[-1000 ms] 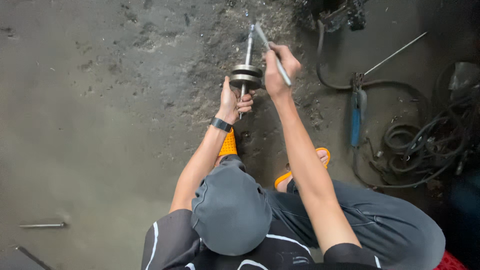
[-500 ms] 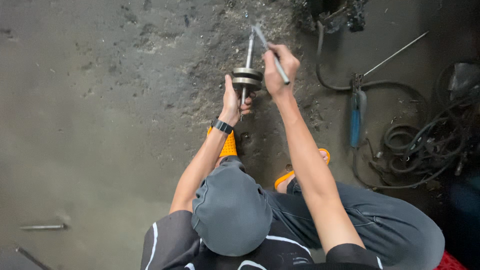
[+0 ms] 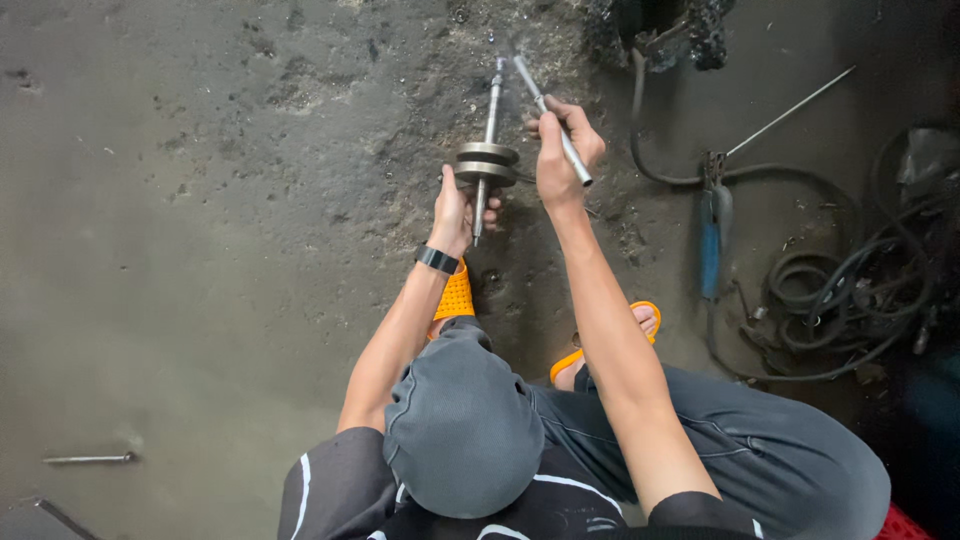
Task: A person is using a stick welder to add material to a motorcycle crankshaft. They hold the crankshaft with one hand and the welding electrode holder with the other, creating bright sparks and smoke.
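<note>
Seen from above, a person in a grey cap (image 3: 462, 430) squats on a rough, stained concrete floor (image 3: 200, 200), pitted and crusted with dark grime toward the upper middle of the frame.

The left hand (image 3: 458, 210), with a black watch (image 3: 437, 259) on its wrist, is clenched around the lower part of a thin steel shaft (image 3: 490, 110). The shaft stands just above centre frame, running up and down the picture, and carries two thick round metal discs (image 3: 487, 164) stacked close together, dull grey with worn rims. The discs sit just above the left hand's fingers.

The right hand (image 3: 560, 150) is closed in a fist around a smooth, shiny metal rod (image 3: 550, 115), which slants from upper left to lower right. The rod's upper end lies right beside the shaft's top end; whether they touch cannot be told.

Below the hands, orange perforated sandals (image 3: 455, 295) show under the person's arms, one at centre and one right of centre. At right of the frame lies a blue-handled tool (image 3: 711, 240) with a long thin wire rod, amid coils of black hose (image 3: 830, 300). A dark greasy machine part (image 3: 670, 25) sits at the top edge. At lower left, a short metal bar (image 3: 88, 458) lies flat on the floor.
</note>
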